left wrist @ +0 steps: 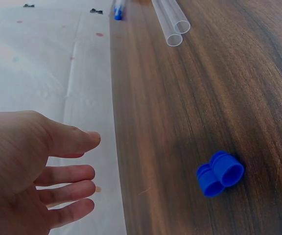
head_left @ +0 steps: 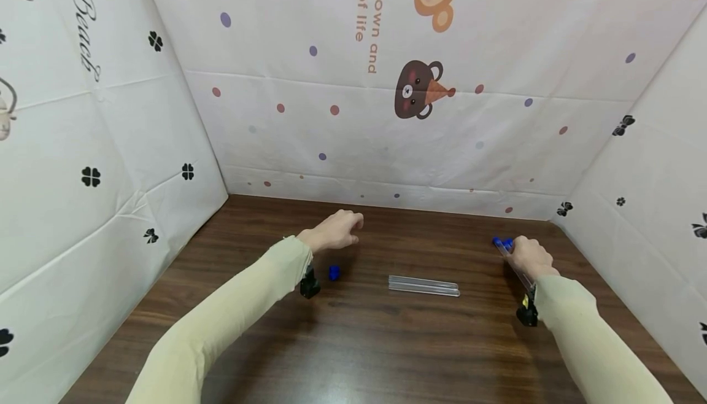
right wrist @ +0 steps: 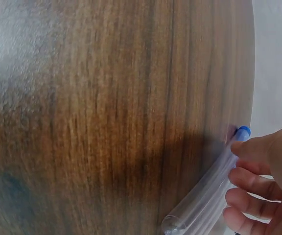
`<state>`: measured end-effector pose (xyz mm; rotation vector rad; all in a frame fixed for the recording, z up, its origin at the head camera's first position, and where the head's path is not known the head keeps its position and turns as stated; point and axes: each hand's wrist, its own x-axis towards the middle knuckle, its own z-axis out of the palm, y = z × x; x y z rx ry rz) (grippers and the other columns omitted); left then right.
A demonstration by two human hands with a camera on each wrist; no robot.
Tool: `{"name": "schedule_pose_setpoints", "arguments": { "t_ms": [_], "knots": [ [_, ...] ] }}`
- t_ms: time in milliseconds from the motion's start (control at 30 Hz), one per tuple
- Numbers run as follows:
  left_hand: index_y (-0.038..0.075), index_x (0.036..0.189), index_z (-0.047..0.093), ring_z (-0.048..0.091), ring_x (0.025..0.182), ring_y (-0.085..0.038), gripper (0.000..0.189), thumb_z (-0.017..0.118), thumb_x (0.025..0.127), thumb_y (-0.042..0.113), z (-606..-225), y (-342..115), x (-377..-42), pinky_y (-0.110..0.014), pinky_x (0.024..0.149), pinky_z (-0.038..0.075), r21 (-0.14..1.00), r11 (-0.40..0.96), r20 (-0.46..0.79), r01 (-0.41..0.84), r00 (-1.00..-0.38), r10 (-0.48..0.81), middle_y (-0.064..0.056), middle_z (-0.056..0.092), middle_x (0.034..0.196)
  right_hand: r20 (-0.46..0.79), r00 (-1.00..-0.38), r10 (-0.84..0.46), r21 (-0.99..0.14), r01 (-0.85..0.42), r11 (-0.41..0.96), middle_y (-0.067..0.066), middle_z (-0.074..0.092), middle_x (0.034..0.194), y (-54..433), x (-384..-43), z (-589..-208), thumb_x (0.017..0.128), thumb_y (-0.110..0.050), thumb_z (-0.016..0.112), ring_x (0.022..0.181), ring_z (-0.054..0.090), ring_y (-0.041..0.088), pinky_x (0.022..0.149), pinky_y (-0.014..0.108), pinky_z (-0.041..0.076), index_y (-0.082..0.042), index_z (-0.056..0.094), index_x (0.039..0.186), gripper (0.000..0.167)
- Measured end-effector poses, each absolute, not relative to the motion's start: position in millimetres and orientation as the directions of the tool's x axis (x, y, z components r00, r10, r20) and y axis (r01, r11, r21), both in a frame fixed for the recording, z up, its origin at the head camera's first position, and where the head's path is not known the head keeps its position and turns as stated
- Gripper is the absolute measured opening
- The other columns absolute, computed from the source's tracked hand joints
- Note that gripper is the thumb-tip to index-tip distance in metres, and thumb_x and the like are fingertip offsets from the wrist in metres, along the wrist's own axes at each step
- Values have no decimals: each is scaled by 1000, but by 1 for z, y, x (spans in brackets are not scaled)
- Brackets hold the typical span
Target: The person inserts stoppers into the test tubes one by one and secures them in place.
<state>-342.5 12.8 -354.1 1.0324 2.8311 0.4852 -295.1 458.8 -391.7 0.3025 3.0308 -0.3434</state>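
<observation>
Sleeves in pale yellow-green fill the near part of the head view, one forearm from each side, each with a small black camera unit under the wrist.

Left hand: raised over the far-left middle of the surface, fingers loose and slightly bent, gripping nothing. The left wrist view confirms this: palm bare, fingers apart, nothing between them.

Two blue caps lie on the wood just beneath and nearer than the left hand, close to the left wrist. In the left wrist view they sit side by side, touching, with open ends facing the camera.

Two clear tubes lie flat near the middle of the surface, parallel and touching, lengthwise left to right. Both show open ends in the left wrist view. They lie well apart from both hands.

Right hand: near the far-right corner, fingers curled round a clear tube with a blue cap. Blue capped end points toward the far edge; the clear length runs back under the hand toward the wrist. Right wrist view shows the same tube, its blue end close to the right edge and its open end nearer the camera.

Printed white sheets with dots, bears and clovers wall the surface on three sides.
</observation>
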Motion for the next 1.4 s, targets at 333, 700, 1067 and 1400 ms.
{"name": "schedule_pose_setpoints", "arguments": {
  "t_ms": [333, 700, 1067, 1400],
  "knots": [
    [7, 115, 57, 57, 102, -24, 24, 63, 94, 16, -353, 12, -340, -37, 87, 47, 328, 731, 10, 598, -776, 630, -15, 61, 117, -36, -988, 153, -257, 157, 953, 10, 53, 70, 452, -295, -384, 96, -33, 50, 63, 51, 24, 52, 34, 36, -2, 55, 82, 35],
    [7, 113, 58, 58, 101, -24, 23, 64, 93, 15, -355, 12, -342, -36, 87, 48, 310, 736, 10, 602, -776, 630, -15, 62, 116, 127, -991, -42, -342, -84, 936, 27, 67, 97, 419, -306, -371, 98, -24, 54, 79, 64, 33, 67, 45, 50, 10, 63, 107, 36],
    [6, 116, 57, 57, 104, -25, 25, 63, 94, 15, -356, 13, -343, -36, 88, 47, 305, 735, 1, 606, -772, 636, -16, 62, 119, 84, -962, -261, -363, -273, 891, 17, 71, 103, 374, -308, -355, 97, -30, 57, 91, 67, 29, 77, 45, 53, -1, 68, 110, 33],
    [6, 115, 58, 58, 101, -24, 23, 62, 94, 14, -355, 13, -343, -37, 87, 48, 312, 733, -8, 604, -770, 638, -17, 62, 119, 51, -892, -450, -356, -437, 826, 6, 73, 91, 337, -304, -359, 92, -24, 65, 73, 64, 10, 64, 28, 51, -3, 72, 103, 24]
  ]
}}
